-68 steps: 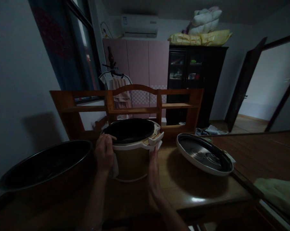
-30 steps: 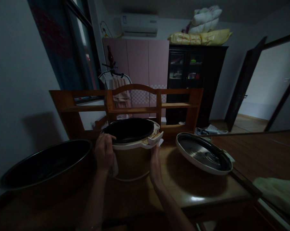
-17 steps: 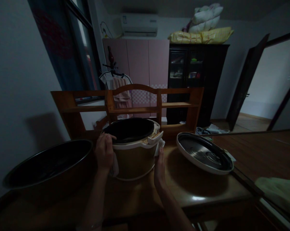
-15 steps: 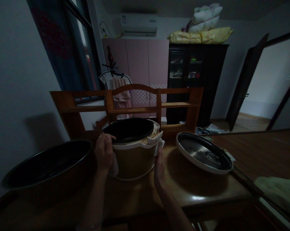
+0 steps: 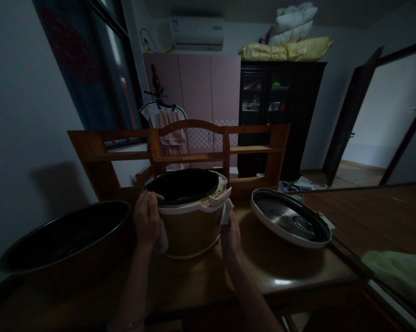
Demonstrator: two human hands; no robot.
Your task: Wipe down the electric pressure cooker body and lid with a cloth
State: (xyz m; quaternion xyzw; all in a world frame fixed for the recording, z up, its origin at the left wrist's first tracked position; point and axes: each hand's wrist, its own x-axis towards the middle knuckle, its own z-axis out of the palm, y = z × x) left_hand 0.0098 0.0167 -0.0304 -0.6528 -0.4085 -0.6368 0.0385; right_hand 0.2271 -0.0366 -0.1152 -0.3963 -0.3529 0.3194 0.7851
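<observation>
A rice cooker (image 5: 190, 233) with a brownish body, white trim and a dark open top stands on the wooden table in front of me. My left hand (image 5: 147, 219) is closed at its left rim, one finger reaching along the top edge. In my right hand (image 5: 231, 235) is a white cloth (image 5: 226, 213), pressed against the cooker's right side just below the white latch (image 5: 220, 197). A large dark inner pot (image 5: 79, 230) sits to the left. On the right lies the round lid (image 5: 287, 219), its metal underside facing up.
Behind the cooker rises a wooden shelf rack (image 5: 190, 157). The tabletop (image 5: 201, 281) runs to a front edge near me. A pale green cloth or bag (image 5: 397, 272) lies at the lower right. Farther back are pink wardrobes (image 5: 194, 87) and a dark cabinet (image 5: 301, 110).
My right hand has turned slightly and moved a little lower on the cooker's side, the cloth showing more flatly. My left hand keeps its place at the rim. The view has shifted slightly.
</observation>
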